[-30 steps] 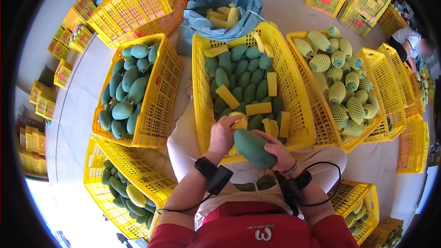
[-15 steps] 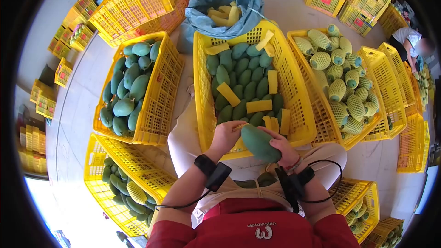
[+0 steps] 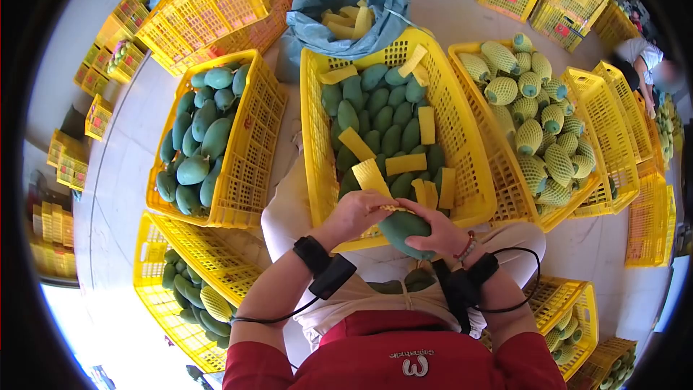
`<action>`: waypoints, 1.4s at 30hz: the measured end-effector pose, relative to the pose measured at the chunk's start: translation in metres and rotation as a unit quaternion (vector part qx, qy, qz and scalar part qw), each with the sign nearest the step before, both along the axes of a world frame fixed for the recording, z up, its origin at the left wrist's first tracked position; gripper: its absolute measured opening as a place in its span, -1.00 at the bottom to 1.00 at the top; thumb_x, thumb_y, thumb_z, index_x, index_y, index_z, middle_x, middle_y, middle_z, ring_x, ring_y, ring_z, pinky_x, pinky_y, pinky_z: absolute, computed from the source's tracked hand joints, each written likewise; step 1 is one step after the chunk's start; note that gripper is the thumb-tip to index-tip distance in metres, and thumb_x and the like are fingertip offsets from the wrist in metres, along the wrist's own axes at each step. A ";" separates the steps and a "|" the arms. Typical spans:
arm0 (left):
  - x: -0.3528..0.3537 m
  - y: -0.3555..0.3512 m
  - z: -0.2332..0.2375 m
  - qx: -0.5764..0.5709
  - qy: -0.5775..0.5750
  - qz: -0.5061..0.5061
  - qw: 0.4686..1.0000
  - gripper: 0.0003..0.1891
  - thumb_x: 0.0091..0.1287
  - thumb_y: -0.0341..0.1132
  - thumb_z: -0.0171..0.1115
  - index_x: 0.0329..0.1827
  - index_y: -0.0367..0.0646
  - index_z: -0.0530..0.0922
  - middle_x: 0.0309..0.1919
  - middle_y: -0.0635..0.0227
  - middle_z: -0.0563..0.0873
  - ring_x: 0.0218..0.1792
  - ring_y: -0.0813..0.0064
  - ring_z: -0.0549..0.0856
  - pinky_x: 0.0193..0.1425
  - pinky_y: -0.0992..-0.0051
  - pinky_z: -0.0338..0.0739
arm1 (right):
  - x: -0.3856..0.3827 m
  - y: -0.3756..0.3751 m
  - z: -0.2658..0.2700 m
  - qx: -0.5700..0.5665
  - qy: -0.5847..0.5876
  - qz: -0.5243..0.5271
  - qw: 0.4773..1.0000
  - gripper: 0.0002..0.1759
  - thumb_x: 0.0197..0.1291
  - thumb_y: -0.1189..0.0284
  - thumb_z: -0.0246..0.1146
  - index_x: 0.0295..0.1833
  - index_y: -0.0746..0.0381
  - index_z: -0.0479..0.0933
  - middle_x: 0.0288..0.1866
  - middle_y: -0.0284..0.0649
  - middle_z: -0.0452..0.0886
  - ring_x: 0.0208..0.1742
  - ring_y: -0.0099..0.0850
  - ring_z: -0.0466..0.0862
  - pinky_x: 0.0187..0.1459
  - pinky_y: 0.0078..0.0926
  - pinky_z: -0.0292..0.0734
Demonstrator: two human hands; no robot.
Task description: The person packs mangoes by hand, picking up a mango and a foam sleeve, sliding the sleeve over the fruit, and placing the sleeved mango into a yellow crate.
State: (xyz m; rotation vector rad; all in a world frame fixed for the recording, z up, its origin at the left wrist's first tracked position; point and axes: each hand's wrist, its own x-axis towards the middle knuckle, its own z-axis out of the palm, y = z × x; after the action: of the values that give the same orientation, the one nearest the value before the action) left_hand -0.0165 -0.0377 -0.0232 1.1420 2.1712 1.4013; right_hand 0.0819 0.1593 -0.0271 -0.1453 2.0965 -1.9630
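My right hand (image 3: 446,237) is wrapped around a green mango (image 3: 403,233) above the near end of the middle crate. Pinched in my left hand (image 3: 354,215) is a yellow foam net sleeve (image 3: 371,176), which sticks up past the fingers. Its stretched lower edge lies against the upper end of the mango, and fingers of both hands meet there. Below them, the middle yellow crate (image 3: 312,166) holds many bare green mangoes (image 3: 390,141), with several flattened foam sleeves (image 3: 406,165) lying on top. How far the sleeve reaches over the mango is partly hidden by my fingers.
A blue bag (image 3: 303,25) of foam sleeves stands at the far end. Left is a crate (image 3: 249,144) of bare mangoes; right, a crate (image 3: 498,162) of sleeved ones. More crates (image 3: 195,263) flank my legs. Another person (image 3: 639,58) bends over crates at far right.
The foam sleeve, mostly hidden in my left hand before, now stands up open along its length. Its edge has come onto the mango's end, and my right fingers have moved up to it.
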 end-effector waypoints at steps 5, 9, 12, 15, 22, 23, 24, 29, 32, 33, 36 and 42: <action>0.000 0.001 -0.016 -0.033 0.055 0.223 0.973 -0.83 0.08 -0.43 0.24 -0.25 -0.22 0.61 -0.41 0.12 0.64 -0.43 0.18 0.65 -0.34 0.38 0.53 | -0.007 -0.014 -0.013 -0.017 0.003 -0.114 0.993 -0.29 -0.10 0.43 0.34 0.22 0.34 0.24 0.11 -0.17 0.39 0.14 -0.41 0.39 0.18 -0.48 0.28; 0.042 0.022 -0.024 -0.015 0.059 0.205 0.977 -0.93 0.07 -0.49 0.26 -0.40 -0.27 0.56 -0.36 0.15 0.62 -0.43 0.32 0.65 -0.37 0.43 0.51 | -0.018 -0.027 -0.024 0.166 0.170 -0.325 0.916 -0.38 -0.09 0.48 0.34 0.13 0.30 0.28 0.04 -0.15 0.39 0.08 -0.35 0.40 0.14 -0.45 0.30; 0.041 0.037 -0.035 0.055 0.035 0.219 0.974 -0.77 0.12 -0.47 0.29 -0.18 -0.29 0.49 -0.11 0.12 0.59 -0.17 0.34 0.64 -0.13 0.46 0.54 | -0.022 -0.034 -0.020 0.213 0.210 -0.392 0.870 -0.42 -0.06 0.51 0.30 0.12 0.32 0.28 0.05 -0.12 0.39 0.09 -0.30 0.40 0.16 -0.41 0.28; 0.041 0.050 -0.018 0.222 -0.165 0.189 0.942 -0.49 0.13 -0.46 0.31 0.14 -0.29 0.32 0.00 0.11 0.55 0.00 0.36 0.58 0.06 0.46 0.47 | -0.021 -0.024 -0.003 0.197 0.234 -0.379 0.873 -0.48 0.01 0.56 0.23 0.14 0.32 0.29 0.10 -0.06 0.37 0.10 -0.21 0.41 0.13 -0.37 0.32; 0.033 0.036 0.003 0.211 -0.239 0.114 0.941 0.00 -0.04 -0.39 0.48 0.41 -0.29 -0.02 0.11 0.13 0.46 0.10 0.47 0.47 0.21 0.49 0.36 | -0.031 0.007 0.052 0.300 0.272 -0.241 0.882 -0.62 0.04 0.61 0.16 0.04 0.21 0.46 0.04 -0.10 0.47 -0.14 -0.15 0.60 -0.22 -0.39 0.55; 0.036 0.039 0.001 0.215 -0.231 0.104 0.943 0.00 -0.05 -0.39 0.50 0.40 -0.30 0.00 0.12 0.13 0.46 0.10 0.47 0.47 0.20 0.49 0.37 | -0.034 0.012 0.047 0.309 0.281 -0.267 0.868 -0.67 0.02 0.61 0.17 -0.03 0.21 0.50 -0.02 -0.12 0.52 -0.19 -0.16 0.62 -0.24 -0.38 0.55; 0.039 0.042 0.001 0.204 -0.221 0.115 0.947 -0.02 -0.05 -0.39 0.50 0.39 -0.31 0.02 0.11 0.12 0.46 0.10 0.46 0.48 0.20 0.49 0.37 | -0.039 0.011 0.044 0.310 0.311 -0.304 0.845 -0.73 0.01 0.60 0.19 -0.11 0.21 0.54 -0.14 -0.16 0.58 -0.25 -0.20 0.63 -0.28 -0.40 0.56; 0.047 0.045 -0.003 0.258 -0.305 0.159 0.903 -0.20 0.05 -0.47 0.41 0.28 -0.30 0.05 0.01 0.13 0.51 0.00 0.43 0.55 0.09 0.45 0.48 | -0.035 0.001 0.051 0.292 0.352 -0.264 0.849 -0.86 -0.09 0.60 0.20 -0.33 0.19 0.49 -0.40 -0.23 0.54 -0.40 -0.23 0.59 -0.40 -0.36 0.51; 0.038 0.047 -0.001 0.270 -0.305 0.188 0.894 -0.33 0.10 -0.49 0.34 0.20 -0.31 0.10 -0.03 0.11 0.53 -0.03 0.42 0.57 0.05 0.46 0.51 | -0.027 -0.011 0.058 0.313 0.376 -0.221 0.844 -0.85 -0.11 0.58 0.21 -0.34 0.17 0.47 -0.40 -0.24 0.52 -0.40 -0.24 0.57 -0.40 -0.36 0.49; 0.036 0.049 0.001 0.268 -0.306 0.188 0.894 -0.33 0.10 -0.49 0.34 0.20 -0.31 0.10 -0.03 0.11 0.53 -0.03 0.42 0.57 0.05 0.46 0.51 | -0.024 -0.015 0.060 0.321 0.389 -0.197 0.841 -0.85 -0.11 0.57 0.22 -0.34 0.16 0.47 -0.40 -0.25 0.52 -0.38 -0.25 0.56 -0.39 -0.37 0.48; 0.026 0.055 0.007 0.278 -0.292 0.215 0.889 -0.45 0.15 -0.54 0.23 0.15 -0.32 0.14 -0.06 0.09 0.54 -0.05 0.41 0.59 0.04 0.46 0.52 | -0.022 -0.014 0.063 0.297 0.377 -0.218 0.850 -0.78 -0.14 0.64 0.22 -0.31 0.15 0.53 -0.39 -0.26 0.56 -0.37 -0.22 0.58 -0.37 -0.41 0.51; 0.026 0.066 -0.005 0.148 -0.005 0.239 0.960 -0.33 -0.04 -0.52 0.41 0.17 -0.22 0.28 0.15 0.06 0.44 0.13 0.25 0.51 0.17 0.40 0.43 | -0.025 -0.002 0.017 -0.079 0.178 -0.381 0.904 -0.46 0.10 0.54 0.15 0.25 0.20 0.26 0.07 -0.24 0.48 0.04 -0.37 0.54 -0.03 -0.40 0.48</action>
State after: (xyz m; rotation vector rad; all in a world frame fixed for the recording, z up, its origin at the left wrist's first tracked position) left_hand 0.0094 0.0281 -0.0279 0.7085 2.3918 1.9799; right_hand 0.0564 0.1571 -0.0099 0.3807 2.4605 -2.7217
